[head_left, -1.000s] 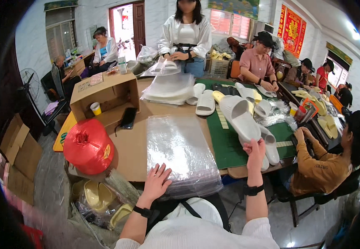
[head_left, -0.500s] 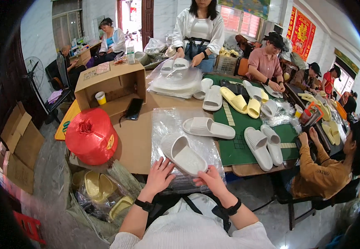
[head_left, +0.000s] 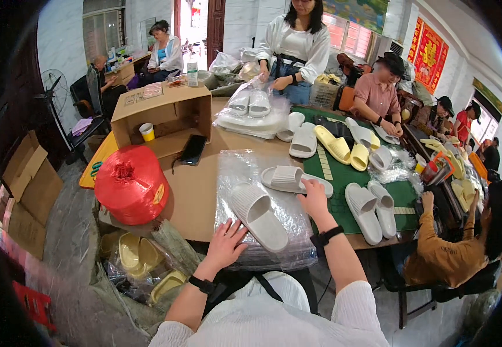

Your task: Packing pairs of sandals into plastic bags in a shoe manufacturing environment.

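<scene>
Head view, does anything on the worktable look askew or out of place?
Mildly: the two white slippers on the stack of clear bags lie unpaired. One lies diagonally by the left hand; the other lies crosswise, touched by the right hand.

A long table [head_left: 199, 191] is set in a room walled with pale tiles [head_left: 60, 40]. Daylight is admitted through an open doorway [head_left: 193, 23] and barred windows [head_left: 103, 32]. Red hangings [head_left: 430, 49] are fixed on the right wall, and flattened cardboard [head_left: 28, 191] is spread over the grey floor [head_left: 71, 231].
</scene>
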`<action>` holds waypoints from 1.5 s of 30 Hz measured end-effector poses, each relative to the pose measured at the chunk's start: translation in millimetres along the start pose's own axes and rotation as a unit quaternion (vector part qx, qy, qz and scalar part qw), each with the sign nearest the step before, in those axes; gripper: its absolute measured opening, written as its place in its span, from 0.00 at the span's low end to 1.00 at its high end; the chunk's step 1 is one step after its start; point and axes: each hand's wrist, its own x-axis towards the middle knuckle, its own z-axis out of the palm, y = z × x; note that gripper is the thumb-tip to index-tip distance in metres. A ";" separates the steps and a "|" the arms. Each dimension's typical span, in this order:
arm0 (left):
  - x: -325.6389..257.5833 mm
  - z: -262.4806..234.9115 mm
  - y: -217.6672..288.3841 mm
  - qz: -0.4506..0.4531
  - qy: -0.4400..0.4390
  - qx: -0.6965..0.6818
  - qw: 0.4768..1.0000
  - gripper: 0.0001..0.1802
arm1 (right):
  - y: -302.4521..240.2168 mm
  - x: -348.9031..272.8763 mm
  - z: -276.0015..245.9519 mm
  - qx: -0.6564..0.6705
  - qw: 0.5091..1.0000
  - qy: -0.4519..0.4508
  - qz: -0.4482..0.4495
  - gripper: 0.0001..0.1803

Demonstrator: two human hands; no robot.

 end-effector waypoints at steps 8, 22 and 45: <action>-0.5 -0.2 -1.4 -0.008 -0.007 -0.005 1.000 0.29 | -40.9 18.1 5.8 -0.007 0.998 0.010 -0.060 0.08; -0.7 -0.6 -2.1 -0.003 -0.023 0.008 1.000 0.30 | -67.8 -11.0 28.9 0.090 0.978 -0.182 -0.056 0.20; 19.9 -13.8 28.4 -0.004 -0.041 0.033 0.999 0.39 | -8.0 -179.1 -80.4 0.389 0.882 0.123 0.235 0.13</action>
